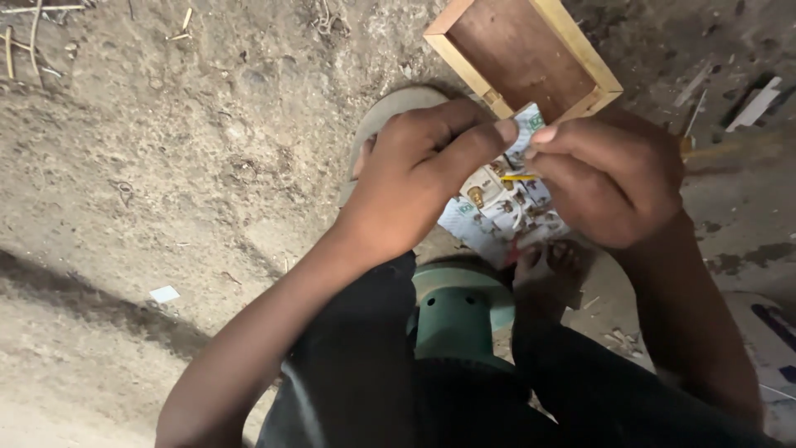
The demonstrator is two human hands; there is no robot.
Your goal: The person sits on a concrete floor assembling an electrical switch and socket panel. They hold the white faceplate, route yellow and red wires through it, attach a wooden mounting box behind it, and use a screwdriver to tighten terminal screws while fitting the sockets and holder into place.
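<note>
My left hand [419, 162] and my right hand [609, 178] meet over a white switch plate [506, 211] seen from its back, with brass terminals and coloured wires. Both hands pinch the plate's upper corner, fingertips touching it near the top. A yellow wire shows between the thumbs. The plate's upper left part is hidden behind my left hand. Just beyond the hands lies an open wooden box frame [524, 51] on the dirt floor.
I sit on a green stool [460, 307], dark trousers either side. A bare foot [551, 265] rests under the plate, a sandal [390, 112] behind my left hand. Dirt floor with straw bits on the left, a white scrap [164, 294], concrete edge at right.
</note>
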